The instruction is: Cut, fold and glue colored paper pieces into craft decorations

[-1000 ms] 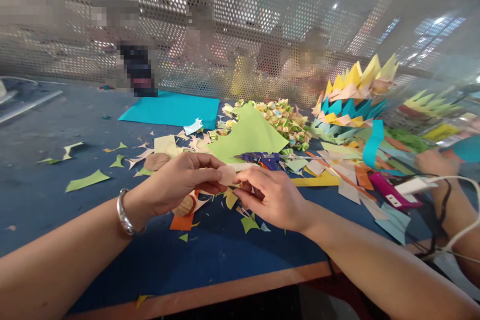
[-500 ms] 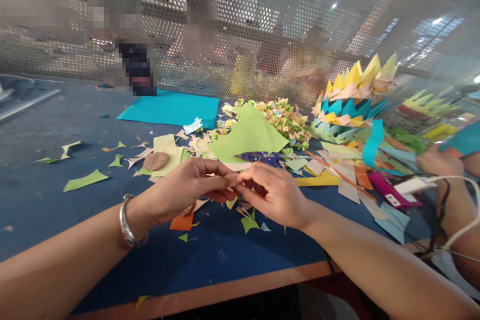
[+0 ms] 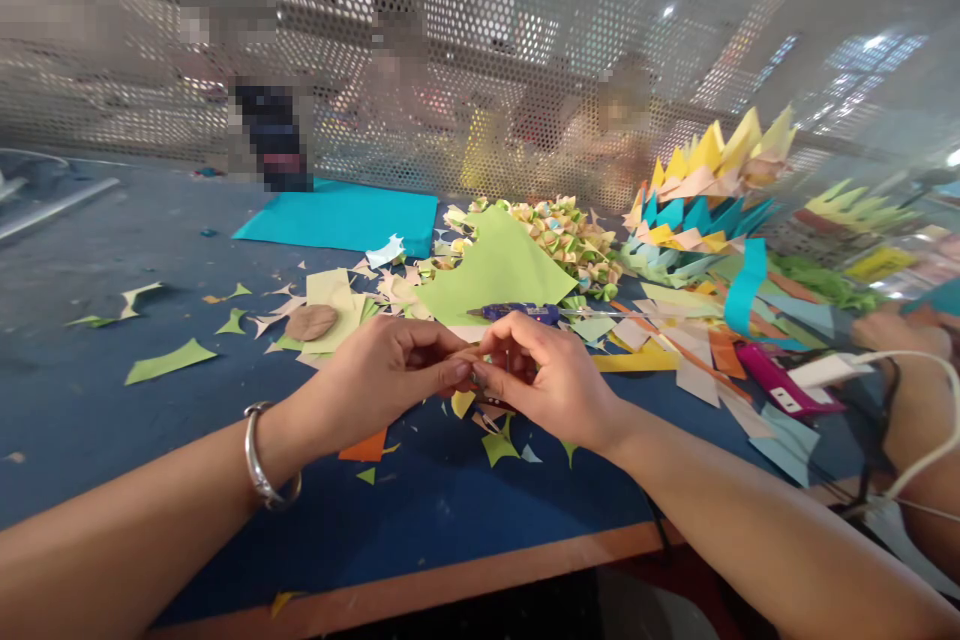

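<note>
Paper sliver in pale tan, pinched by left hand and right hand, likely light, easily creased, best held by edges.

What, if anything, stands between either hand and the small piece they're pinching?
Nothing visible: the left hand and right hand both have fingertips at the small pale piece, though they hide most of it. The blue glue gun lies just beyond the right hand, not in between.
</note>
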Demonstrator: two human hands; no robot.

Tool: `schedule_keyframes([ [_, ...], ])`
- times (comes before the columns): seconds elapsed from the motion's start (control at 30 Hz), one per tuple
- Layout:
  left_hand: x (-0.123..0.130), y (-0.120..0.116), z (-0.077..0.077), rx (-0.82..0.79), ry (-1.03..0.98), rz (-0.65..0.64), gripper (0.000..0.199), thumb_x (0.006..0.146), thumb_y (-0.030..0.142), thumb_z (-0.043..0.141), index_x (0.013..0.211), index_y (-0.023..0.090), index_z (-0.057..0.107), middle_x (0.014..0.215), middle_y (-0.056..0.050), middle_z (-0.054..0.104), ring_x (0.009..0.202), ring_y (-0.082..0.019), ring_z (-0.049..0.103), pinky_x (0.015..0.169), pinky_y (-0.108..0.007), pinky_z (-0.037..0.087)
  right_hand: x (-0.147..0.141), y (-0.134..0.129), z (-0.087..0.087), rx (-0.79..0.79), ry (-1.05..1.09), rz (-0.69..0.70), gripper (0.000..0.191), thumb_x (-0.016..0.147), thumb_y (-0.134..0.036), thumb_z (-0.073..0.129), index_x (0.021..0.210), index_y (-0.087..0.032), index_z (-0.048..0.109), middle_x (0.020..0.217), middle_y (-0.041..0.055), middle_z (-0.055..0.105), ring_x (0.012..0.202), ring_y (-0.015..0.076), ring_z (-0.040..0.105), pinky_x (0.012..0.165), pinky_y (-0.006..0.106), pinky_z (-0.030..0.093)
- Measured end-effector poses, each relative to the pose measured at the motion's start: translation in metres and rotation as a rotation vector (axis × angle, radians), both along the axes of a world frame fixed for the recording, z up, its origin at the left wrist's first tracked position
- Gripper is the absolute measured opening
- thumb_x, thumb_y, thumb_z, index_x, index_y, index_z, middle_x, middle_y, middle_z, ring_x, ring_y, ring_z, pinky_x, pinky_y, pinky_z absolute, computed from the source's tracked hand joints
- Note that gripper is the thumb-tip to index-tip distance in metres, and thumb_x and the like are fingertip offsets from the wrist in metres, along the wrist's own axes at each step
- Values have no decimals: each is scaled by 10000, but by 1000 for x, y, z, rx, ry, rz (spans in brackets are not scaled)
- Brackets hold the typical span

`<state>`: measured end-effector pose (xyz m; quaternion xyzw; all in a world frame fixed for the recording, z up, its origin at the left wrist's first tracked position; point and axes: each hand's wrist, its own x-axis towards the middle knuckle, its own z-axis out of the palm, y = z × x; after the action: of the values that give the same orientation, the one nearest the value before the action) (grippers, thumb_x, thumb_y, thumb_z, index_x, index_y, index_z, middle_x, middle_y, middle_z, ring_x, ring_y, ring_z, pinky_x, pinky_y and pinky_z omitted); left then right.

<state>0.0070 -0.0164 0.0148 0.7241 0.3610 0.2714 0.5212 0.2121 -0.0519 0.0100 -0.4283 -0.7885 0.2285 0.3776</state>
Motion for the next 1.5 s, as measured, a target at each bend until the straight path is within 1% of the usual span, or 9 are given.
schedule_keyframes([
  [0.13,1,-1,2,-6,3,16,237,834,389,683,874,167,756,769,-55,771,712,-158,695,646,-245,557,0,1,1,-53,10,-19,159,874,-282,669,922,-190,548,679,-43,567,503,67,502,468,200,408],
  [0.4,1,-2,4,18,14,3,222,849,382,667,853,169,731,731,-37,759,648,-141,690,620,-241,560,-1,-1,3,-45,10,37,140,896,-265,639,808,-179,572,664,-38,546,508,60,468,466,199,377],
  [0.5,-1,-4,9,100,101,2,256,872,396,627,809,160,703,700,-40,735,633,-145,671,574,-237,531,0,-1,3,-46,0,47,129,889,-258,643,813,-174,581,677,-31,545,530,68,486,483,207,388],
  [0.6,-2,-6,15,229,201,-8,263,869,387,616,765,158,694,653,-29,700,572,-126,612,503,-219,459,0,-1,3,-54,0,61,122,888,-250,637,812,-171,583,672,-29,543,547,76,503,499,212,399],
  [0.73,-2,-7,18,325,232,-33,255,871,363,603,755,155,695,616,-15,662,538,-108,558,491,-218,420,0,0,3,-56,3,72,118,885,-248,640,815,-170,586,653,-32,540,549,81,506,502,215,399],
  [0.93,-5,-7,16,338,247,-40,233,861,354,616,766,155,693,627,-18,676,547,-114,572,492,-217,420,0,-1,5,-59,-20,98,130,891,-252,642,811,-163,591,652,-31,549,531,70,497,491,205,391],
  [1.07,-4,-5,17,255,236,-50,263,876,358,605,717,163,680,635,-21,708,547,-109,595,481,-202,422,1,-1,6,-68,-24,99,121,897,-254,637,829,-159,602,661,-28,553,522,64,480,482,201,390],
  [1.23,-3,-4,16,168,177,-41,294,898,386,582,706,172,645,648,-24,722,605,-128,662,530,-207,476,0,-1,4,-52,-9,110,113,898,-244,630,825,-164,599,661,-31,536,512,61,466,470,200,386],
  [1.5,-2,-9,17,340,260,-35,205,837,322,591,709,171,645,587,1,624,518,-103,521,477,-213,395,0,-2,5,-34,-38,134,105,867,-201,623,781,-179,567,630,-37,541,527,75,462,491,211,387],
])
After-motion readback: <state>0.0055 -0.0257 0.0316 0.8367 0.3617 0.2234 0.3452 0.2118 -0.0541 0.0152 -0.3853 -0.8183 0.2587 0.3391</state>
